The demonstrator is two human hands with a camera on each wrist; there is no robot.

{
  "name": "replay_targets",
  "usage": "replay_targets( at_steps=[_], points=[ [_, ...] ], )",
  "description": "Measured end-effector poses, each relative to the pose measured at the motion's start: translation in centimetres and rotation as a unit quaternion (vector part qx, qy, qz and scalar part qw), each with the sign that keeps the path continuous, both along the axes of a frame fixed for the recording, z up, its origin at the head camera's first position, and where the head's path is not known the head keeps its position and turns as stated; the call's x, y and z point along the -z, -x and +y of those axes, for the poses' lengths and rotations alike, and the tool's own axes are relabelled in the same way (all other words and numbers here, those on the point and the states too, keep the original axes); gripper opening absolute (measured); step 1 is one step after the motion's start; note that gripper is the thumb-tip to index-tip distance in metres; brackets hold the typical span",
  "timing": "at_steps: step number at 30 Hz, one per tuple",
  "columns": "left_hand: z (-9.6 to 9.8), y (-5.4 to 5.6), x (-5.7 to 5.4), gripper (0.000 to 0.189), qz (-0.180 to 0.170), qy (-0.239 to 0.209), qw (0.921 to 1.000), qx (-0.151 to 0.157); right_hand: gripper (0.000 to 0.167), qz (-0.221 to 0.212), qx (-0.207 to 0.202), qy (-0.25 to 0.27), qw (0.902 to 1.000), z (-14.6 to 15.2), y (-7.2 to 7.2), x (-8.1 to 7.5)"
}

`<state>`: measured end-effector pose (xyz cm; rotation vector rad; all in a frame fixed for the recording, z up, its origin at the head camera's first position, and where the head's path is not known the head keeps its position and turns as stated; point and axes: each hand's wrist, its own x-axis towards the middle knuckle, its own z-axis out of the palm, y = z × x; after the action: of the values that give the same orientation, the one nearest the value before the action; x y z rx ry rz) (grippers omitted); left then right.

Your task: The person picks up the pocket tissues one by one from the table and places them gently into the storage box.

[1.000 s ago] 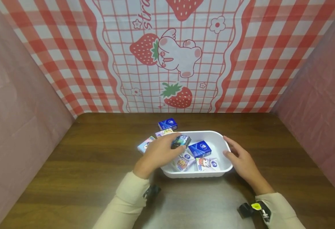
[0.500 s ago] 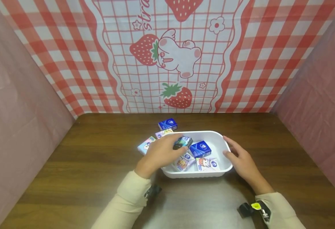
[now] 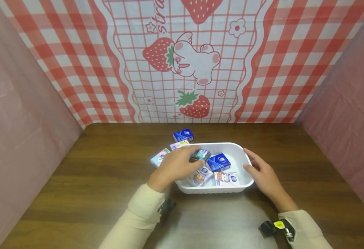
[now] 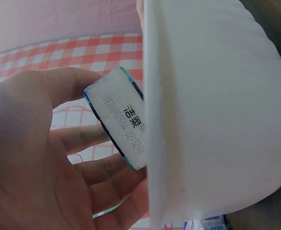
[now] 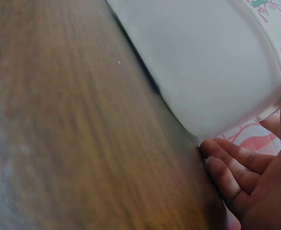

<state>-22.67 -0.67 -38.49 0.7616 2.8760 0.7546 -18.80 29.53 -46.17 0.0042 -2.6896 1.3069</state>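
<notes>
My left hand grips a small dark tissue pack over the left part of a white plastic tray. In the left wrist view, the white printed end of this tissue pack shows between thumb and fingers, partly hidden by the tray wall. Inside the tray lie a blue tissue pack, a white one with a strawberry character and a pale purple one. At the tray's right end, my right hand holds the rim, thumb on top and fingers along the outer wall.
Beyond the tray's left side, a blue tissue pack, a pale one and a light blue one lie on the brown wooden table. A red-and-white strawberry cloth hangs behind, with pink cloth at the sides.
My left hand has shifted slightly right over the tray with the dark tissue pack. The right hand has stayed at the rim, and the other packs lie as before.
</notes>
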Motion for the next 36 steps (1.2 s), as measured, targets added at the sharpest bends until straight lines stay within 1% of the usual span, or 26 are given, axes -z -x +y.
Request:
replay_targets(
  at_steps=[3,9,13,15,18,22,25,32,36],
  points=[
    [0.1,0.0,-0.2,0.061,0.000,0.005,1.0000,0.005,0.056,0.001,-0.003,0.002,1.0000,0.0,0.0,0.0],
    [0.4,0.2,-0.5,0.061,0.011,0.019,0.9996,0.021,0.057,0.004,-0.006,0.004,1.0000,0.1,0.0,-0.1],
    [0.3,0.2,-0.6,0.061,0.006,0.025,0.9995,0.021,0.057,-0.005,-0.005,0.006,1.0000,0.0,0.0,-0.3],
    [0.1,0.2,-0.6,0.061,-0.002,0.025,0.9995,0.019,0.057,-0.009,-0.005,0.007,0.9999,-0.1,0.0,-0.3],
    [0.1,0.2,-0.5,0.061,-0.003,0.022,0.9995,0.022,0.058,-0.011,-0.005,0.009,0.9999,-0.1,-0.1,-0.2],
    [0.4,0.3,-0.7,0.061,0.001,0.018,0.9995,0.027,0.058,-0.010,-0.004,0.012,0.9999,0.0,-0.2,-0.2],
    [0.7,0.3,-0.9,0.061,0.000,0.018,0.9995,0.025,0.059,-0.012,-0.004,0.011,0.9999,0.1,-0.2,-0.2],
    [1.4,0.4,-1.1,0.060,0.015,0.039,0.9985,0.035,0.058,-0.009,-0.003,0.008,0.9999,0.2,-0.1,0.0],
    [1.7,0.3,-1.2,0.061,0.016,0.042,0.9983,0.037,0.057,-0.007,-0.002,0.009,0.9999,0.1,-0.1,0.0]
  ],
)
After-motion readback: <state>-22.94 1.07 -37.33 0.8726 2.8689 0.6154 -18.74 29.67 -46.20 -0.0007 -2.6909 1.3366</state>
